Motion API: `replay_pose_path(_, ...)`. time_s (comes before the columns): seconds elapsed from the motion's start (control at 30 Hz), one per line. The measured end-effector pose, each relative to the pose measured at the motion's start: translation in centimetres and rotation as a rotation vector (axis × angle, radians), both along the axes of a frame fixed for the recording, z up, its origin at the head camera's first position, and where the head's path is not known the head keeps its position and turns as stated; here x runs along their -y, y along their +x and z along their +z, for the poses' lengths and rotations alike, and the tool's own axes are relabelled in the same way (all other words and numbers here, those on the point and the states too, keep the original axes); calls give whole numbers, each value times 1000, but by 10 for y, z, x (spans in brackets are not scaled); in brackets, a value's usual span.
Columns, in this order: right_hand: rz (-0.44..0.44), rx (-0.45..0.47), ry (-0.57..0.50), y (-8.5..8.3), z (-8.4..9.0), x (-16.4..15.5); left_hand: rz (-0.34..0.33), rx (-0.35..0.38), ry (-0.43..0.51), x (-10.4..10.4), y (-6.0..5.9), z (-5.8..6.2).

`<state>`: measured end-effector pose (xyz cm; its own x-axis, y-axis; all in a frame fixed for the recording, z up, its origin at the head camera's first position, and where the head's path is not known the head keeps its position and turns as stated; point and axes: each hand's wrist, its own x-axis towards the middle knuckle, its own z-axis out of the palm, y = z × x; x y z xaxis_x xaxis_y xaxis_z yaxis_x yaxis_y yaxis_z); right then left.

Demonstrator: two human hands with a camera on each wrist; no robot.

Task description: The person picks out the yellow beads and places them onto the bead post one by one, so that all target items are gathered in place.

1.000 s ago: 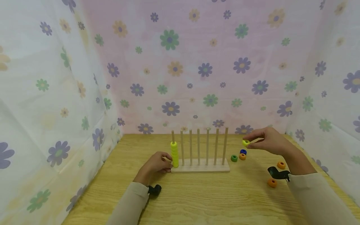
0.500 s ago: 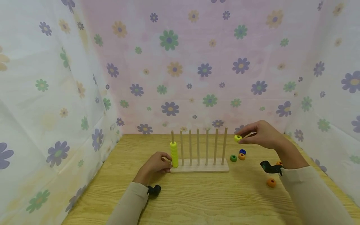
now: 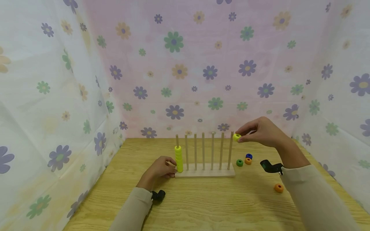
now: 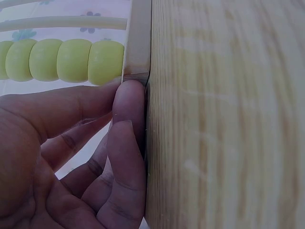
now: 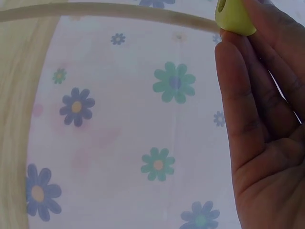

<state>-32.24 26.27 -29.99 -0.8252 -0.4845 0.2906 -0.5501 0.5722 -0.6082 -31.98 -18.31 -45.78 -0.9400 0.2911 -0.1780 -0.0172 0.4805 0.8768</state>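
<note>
A wooden peg rack (image 3: 206,173) with several upright pegs stands on the table. Several yellow beads (image 3: 179,159) are stacked on its leftmost peg. My left hand (image 3: 161,166) holds the left end of the rack's base, its fingertips (image 4: 128,102) against the wood just below the lowest bead. Up near the top of the rightmost peg (image 3: 231,150), my right hand (image 3: 264,133) pinches a single yellow bead (image 3: 237,137) between thumb and fingers. The right wrist view shows this bead (image 5: 235,18) at its top edge, with its hole partly visible.
Right of the rack lie a green bead (image 3: 239,163), a blue bead (image 3: 249,156) and an orange bead (image 3: 248,161). Another orange bead (image 3: 278,188) lies nearer, by the right forearm. Flowered cloth (image 3: 190,80) encloses the table (image 3: 202,205) at the back and sides.
My right hand has moved left and upward with the yellow bead, from above the loose beads to the rightmost peg. Its forearm now hides one orange bead. The left hand stays put.
</note>
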Motion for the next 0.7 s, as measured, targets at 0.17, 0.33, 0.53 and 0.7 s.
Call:
replay_pose_path(0.17,11,-11,0,-2,6,10,2,-4,4,0,0,-1)
replay_pose_path(0.33,18,-29,-10,-4,12,21,12,2,6,-1,0,-1)
replay_pose_path(0.53,65,-54,-31,-5,17,37,9,-2,5,-2,1,1)
replay_pose_path(0.7,96,-49,-51,-7,20,52,7,-4,-1,0,1,0)
